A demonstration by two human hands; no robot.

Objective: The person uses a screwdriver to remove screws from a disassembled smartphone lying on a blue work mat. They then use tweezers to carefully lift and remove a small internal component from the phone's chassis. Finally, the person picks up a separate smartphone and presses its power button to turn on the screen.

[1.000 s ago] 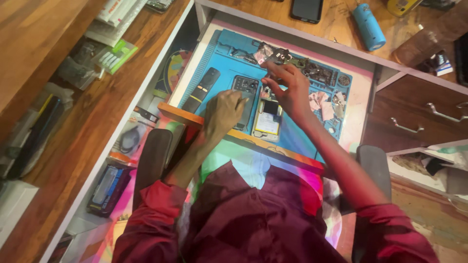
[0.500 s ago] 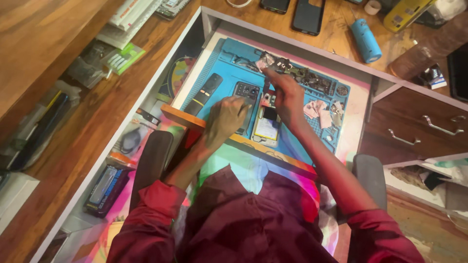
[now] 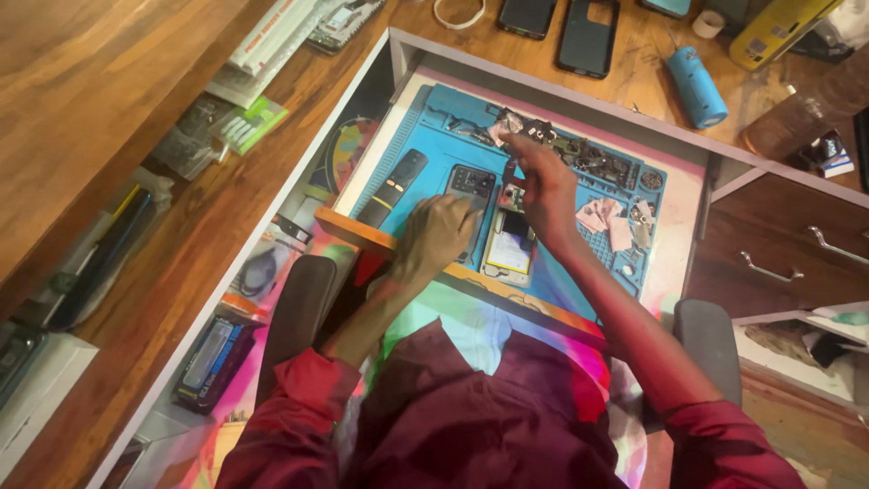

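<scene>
Your right hand [image 3: 543,186] has reached farther up the blue mat [image 3: 425,136], pinching a small part; left hand [image 3: 439,235] lies flat on the phone [image 3: 471,186]. Loose parts [image 3: 615,217] could scatter if brushed.

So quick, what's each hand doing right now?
Left hand: resting curled on the dark phone, not clearly gripping it.
Right hand: reaching over the blue mat to the small parts; grip cannot be told.

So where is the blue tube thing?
In the head view, the blue cylinder lies on the wooden desk at upper right, beyond the blue mat, beside a black phone case.
</scene>
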